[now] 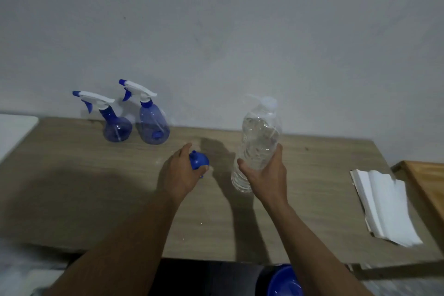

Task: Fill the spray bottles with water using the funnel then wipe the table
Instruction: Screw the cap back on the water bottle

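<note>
Left hand (182, 173) clutches the funnel (199, 160), right hand (266, 173) the water bottle (259, 137), spray bottles (153, 125) beyond.

Blue spray bottles (137, 122), blue funnel (198, 160), white tissues (386, 206).

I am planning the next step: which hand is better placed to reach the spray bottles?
Probably left: the left hand, gripping the blue funnel, is nearer both spray bottles; the right hand holds the water bottle farther away.
</note>
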Demonstrator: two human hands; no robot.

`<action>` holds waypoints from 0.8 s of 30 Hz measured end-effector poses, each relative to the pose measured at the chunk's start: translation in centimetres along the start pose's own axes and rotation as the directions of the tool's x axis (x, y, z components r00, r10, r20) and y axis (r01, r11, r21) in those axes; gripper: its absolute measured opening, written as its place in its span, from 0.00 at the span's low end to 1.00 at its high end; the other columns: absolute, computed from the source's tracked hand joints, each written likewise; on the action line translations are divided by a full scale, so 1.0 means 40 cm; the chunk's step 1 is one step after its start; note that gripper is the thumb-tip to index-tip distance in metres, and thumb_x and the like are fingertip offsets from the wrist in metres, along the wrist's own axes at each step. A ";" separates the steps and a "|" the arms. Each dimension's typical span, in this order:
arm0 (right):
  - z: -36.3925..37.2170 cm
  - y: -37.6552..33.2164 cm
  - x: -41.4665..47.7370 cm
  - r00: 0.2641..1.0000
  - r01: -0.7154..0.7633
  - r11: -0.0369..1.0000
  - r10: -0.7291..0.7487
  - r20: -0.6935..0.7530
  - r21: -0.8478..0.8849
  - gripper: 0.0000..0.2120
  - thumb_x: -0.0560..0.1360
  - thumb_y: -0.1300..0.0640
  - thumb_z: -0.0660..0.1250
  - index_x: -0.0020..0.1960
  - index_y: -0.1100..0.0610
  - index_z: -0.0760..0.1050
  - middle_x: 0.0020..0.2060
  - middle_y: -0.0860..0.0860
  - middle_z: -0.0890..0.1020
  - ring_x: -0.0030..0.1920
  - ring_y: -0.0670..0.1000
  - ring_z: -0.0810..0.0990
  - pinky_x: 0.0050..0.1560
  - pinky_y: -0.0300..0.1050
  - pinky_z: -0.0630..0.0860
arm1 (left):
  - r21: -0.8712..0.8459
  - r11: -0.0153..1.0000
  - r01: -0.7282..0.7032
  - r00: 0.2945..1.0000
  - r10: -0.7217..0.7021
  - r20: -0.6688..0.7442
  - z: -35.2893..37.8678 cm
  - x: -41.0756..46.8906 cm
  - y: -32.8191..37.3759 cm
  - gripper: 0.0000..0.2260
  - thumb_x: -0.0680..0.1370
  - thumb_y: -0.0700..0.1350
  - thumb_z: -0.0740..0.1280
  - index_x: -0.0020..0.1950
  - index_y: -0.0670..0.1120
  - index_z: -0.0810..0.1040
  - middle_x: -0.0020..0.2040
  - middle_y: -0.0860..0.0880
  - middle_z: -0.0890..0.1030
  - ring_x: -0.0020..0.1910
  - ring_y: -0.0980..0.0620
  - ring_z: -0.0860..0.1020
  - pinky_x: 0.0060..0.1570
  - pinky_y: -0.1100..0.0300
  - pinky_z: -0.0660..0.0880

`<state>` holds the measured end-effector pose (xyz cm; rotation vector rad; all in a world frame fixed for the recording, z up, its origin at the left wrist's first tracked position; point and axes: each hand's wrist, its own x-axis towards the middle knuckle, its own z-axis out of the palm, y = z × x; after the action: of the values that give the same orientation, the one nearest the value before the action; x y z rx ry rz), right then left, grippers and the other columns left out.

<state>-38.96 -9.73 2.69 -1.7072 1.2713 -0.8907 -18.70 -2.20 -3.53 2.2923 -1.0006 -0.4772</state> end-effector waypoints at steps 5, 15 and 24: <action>0.032 -0.013 0.053 0.999 0.019 1.000 -0.019 0.030 -0.005 0.30 0.66 0.51 0.80 0.60 0.47 0.66 0.49 0.45 0.80 0.46 0.47 0.80 0.41 0.32 0.72 | 0.067 0.996 -0.060 0.996 0.064 -0.061 0.024 0.047 0.005 0.12 0.77 0.51 0.68 0.60 0.50 0.78 0.55 0.48 0.82 0.53 0.44 0.80 0.53 0.53 0.75; 0.151 -0.044 0.193 0.994 0.085 0.996 -0.084 0.066 -0.017 0.31 0.66 0.52 0.79 0.62 0.49 0.66 0.51 0.46 0.81 0.50 0.50 0.81 0.48 0.48 0.79 | 0.043 0.998 -0.052 0.994 0.056 -0.090 -0.007 0.216 0.025 0.09 0.78 0.54 0.66 0.57 0.56 0.76 0.50 0.52 0.83 0.48 0.49 0.81 0.51 0.50 0.79; 0.232 -0.056 0.279 0.993 0.111 0.994 -0.111 0.041 0.009 0.32 0.67 0.51 0.80 0.63 0.49 0.65 0.54 0.47 0.80 0.51 0.49 0.80 0.46 0.41 0.77 | -0.038 0.999 -0.018 0.997 0.016 -0.071 -0.009 0.302 -0.005 0.08 0.80 0.48 0.67 0.57 0.47 0.76 0.46 0.48 0.81 0.44 0.49 0.79 0.48 0.52 0.79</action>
<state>-27.13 -18.36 1.55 -1.7962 1.1538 -0.9180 -10.49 -11.03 -4.44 2.2490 -0.9672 -0.4017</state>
